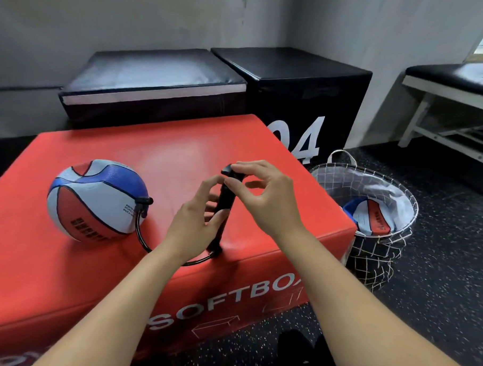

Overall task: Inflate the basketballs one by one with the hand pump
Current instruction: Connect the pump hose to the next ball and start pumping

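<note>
The hand pump (225,205) stands nearly upright on the red soft box (178,147), handle tilted away. The left hand (200,215) curls its fingers round the barrel; the right hand (265,193) pinches the handle. Its hose (143,237) loops left to the basketball (97,200).

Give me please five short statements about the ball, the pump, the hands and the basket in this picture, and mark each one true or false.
1. The hose runs from the pump to the basketball on the red box. True.
2. The pump lies flat on the box. False: it stands nearly upright, base on the box.
3. The left hand grips the pump's barrel. True.
4. The right hand rests on the basketball. False: it is at the pump's handle.
5. The wire basket is on the box. False: it stands on the floor beside it, with another ball inside.
</note>
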`<state>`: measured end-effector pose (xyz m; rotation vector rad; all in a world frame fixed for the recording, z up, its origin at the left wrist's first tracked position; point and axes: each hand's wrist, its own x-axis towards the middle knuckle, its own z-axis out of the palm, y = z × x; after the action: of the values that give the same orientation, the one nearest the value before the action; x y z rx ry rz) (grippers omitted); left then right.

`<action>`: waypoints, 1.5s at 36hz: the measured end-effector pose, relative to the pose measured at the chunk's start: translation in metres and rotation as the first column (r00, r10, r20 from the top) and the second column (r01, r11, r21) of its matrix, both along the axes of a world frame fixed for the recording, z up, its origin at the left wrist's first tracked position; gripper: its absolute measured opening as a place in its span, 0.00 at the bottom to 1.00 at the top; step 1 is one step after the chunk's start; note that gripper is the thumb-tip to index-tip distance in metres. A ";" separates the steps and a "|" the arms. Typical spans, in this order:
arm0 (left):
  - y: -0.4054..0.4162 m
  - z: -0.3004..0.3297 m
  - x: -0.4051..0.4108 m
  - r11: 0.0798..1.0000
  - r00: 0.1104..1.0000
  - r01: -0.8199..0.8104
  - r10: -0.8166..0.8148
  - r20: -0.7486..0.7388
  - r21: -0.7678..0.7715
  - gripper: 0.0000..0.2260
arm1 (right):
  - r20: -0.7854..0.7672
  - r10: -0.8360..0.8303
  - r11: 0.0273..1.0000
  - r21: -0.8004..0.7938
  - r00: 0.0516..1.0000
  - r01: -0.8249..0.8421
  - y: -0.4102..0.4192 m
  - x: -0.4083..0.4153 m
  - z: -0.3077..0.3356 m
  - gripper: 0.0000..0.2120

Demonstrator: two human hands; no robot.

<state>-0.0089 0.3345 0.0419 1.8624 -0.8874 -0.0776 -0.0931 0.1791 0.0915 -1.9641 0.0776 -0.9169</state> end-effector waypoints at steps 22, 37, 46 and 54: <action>-0.013 0.008 -0.022 0.969 0.970 0.010 -0.069 0.234 0.247 0.29 | 0.237 -0.280 0.951 0.203 0.930 0.234 -0.053 -0.051 0.038 0.12; -0.003 0.007 -0.008 0.987 0.995 0.039 -0.052 0.085 0.154 0.30 | 0.160 -0.186 0.981 0.088 0.970 0.173 -0.011 -0.019 0.037 0.06; 0.000 0.003 -0.001 0.997 1.000 -0.003 0.001 0.025 0.083 0.31 | 0.045 -0.095 0.994 -0.054 0.995 0.097 0.002 0.001 0.009 0.06; -0.008 0.002 -0.007 0.986 0.996 0.002 -0.016 0.084 0.164 0.31 | -0.016 -0.073 0.994 -0.078 0.997 0.072 -0.008 -0.012 -0.005 0.09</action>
<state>-0.0161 0.3262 0.0439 2.0276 -0.9724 -0.0793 -0.1053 0.1713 0.0865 -2.0532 0.1268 -0.9606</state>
